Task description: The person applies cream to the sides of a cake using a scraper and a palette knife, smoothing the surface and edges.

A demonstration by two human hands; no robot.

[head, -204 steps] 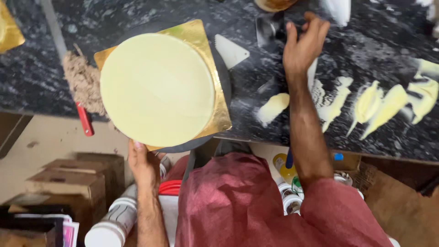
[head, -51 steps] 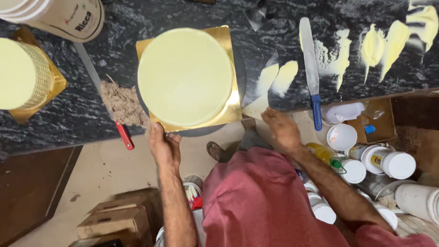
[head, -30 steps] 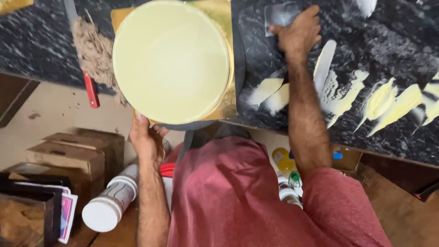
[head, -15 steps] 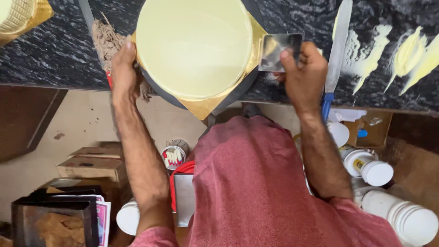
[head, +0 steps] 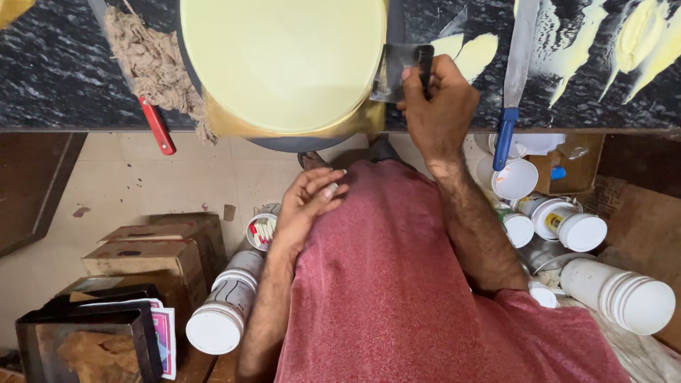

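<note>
A round cake [head: 284, 60] coated in smooth pale yellow cream sits on a gold board [head: 234, 126] on a dark turntable [head: 298, 144] at the counter's near edge. My right hand [head: 440, 110] grips a flat metal scraper [head: 394, 71] and holds its blade against the cake's right side. My left hand [head: 308, 202] hangs below the counter, fingers loosely together and resting on my red shirt, holding nothing.
A blue-handled palette knife [head: 514, 78] lies on the black stone counter [head: 57, 78] among yellow cream smears [head: 638, 35]. A red-handled knife [head: 156, 124] lies by brown crumbs [head: 152, 64]. Below stand white tubs [head: 582, 230], cardboard boxes [head: 152, 248] and a canister [head: 220, 315].
My left hand has left the turntable's edge and dropped to my shirt. The right hand has kept the scraper against the cake's side.
</note>
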